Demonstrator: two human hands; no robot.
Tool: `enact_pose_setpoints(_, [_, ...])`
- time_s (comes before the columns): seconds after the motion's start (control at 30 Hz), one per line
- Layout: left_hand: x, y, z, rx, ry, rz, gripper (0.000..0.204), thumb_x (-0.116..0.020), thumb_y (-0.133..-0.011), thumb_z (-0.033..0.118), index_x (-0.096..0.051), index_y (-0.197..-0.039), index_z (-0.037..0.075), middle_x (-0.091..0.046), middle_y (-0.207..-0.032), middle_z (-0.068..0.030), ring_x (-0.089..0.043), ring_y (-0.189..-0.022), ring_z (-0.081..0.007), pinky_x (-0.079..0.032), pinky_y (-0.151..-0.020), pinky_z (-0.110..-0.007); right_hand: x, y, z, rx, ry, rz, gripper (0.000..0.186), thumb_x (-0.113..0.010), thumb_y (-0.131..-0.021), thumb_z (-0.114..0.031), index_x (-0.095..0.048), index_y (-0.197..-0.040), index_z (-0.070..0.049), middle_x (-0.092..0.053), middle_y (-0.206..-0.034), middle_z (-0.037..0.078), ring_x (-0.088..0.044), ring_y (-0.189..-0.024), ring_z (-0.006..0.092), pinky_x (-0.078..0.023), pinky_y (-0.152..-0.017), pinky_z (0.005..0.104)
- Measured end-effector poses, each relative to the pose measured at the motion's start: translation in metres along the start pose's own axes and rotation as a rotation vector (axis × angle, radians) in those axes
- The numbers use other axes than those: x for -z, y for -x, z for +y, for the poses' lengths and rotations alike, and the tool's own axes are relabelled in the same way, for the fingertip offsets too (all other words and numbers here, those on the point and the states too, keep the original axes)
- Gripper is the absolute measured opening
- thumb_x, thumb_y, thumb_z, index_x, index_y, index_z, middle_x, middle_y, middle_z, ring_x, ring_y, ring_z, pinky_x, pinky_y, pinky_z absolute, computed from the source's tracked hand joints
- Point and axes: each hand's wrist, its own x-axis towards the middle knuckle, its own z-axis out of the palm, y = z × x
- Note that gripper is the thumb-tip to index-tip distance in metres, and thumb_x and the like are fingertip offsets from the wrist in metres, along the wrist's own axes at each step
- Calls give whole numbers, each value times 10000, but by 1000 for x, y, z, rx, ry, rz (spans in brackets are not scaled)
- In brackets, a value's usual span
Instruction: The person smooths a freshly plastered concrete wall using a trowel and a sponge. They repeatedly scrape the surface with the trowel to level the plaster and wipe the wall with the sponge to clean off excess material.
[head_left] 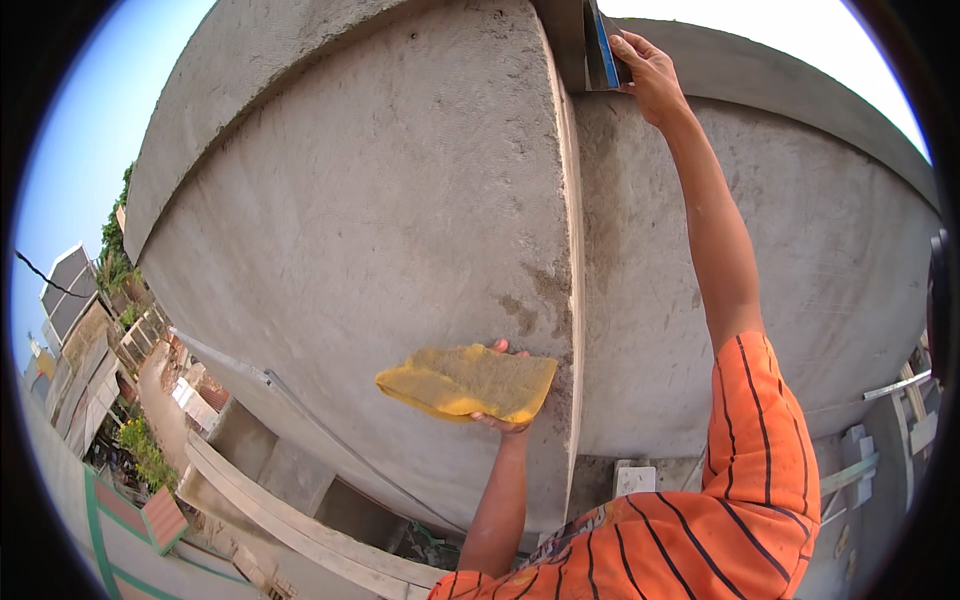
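Note:
Low in front of the plastered wall [380, 230], my left hand [502, 424] grips a yellow sponge [465, 383]. Its fingertips show above the sponge's upper edge and the thumb side below; the rest is hidden behind it. Grey smears cover much of the sponge's face. High up, my right hand [654, 76] is closed on a flat scraper blade [607, 52] with a blue strip along it. That blade is held against or very close to the grey beam underside at the top of the wall corner; contact cannot be made out.
A pale vertical corner edge [573, 250] divides two grey wall faces. Damp dark patches [535, 300] mark the plaster beside it. Below lie a thin metal bar [330, 432] and a curved concrete ledge [290, 530]. Houses and plants stand far down at left; planks [850, 475] are at right.

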Motion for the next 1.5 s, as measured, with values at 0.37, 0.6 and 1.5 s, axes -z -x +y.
enact_pose_setpoints(0.37, [23, -7, 0, -372, -981, -153, 717, -303, -949, 578, -101, -1491, 155, -340, -1401, -224, -515, -1188, -322, -611, -781, -406, -33, 101, -43, 1188, 769, 677, 490, -739, -764, -154, -587, -1215, -271, -478, -1018, 40, -542, -742, 114, -514, -519, 226])
enact_pose_setpoints(0.6, [-15, 1, 13, -104, -722, 28, 808, -278, -891, 702, -193, -1467, 142, -427, -1353, -111, -518, -1182, -288, -558, -840, -487, -60, 91, -30, 1155, 938, 681, 505, -750, -765, -168, -620, -1172, -437, -376, -928, -9, -476, -716, 93, -467, -473, 194])
enact_pose_setpoints(1.5, [-8, 2, 13, 99, 73, -60, 890, -471, -850, 689, -197, -1461, 103, -446, -1329, -261, -587, -1080, -426, -548, -871, -523, -84, 76, -38, 991, 1038, 648, 629, -791, -707, -125, -612, -1223, -436, -331, -816, -29, -392, -792, 152, -472, -604, 250])
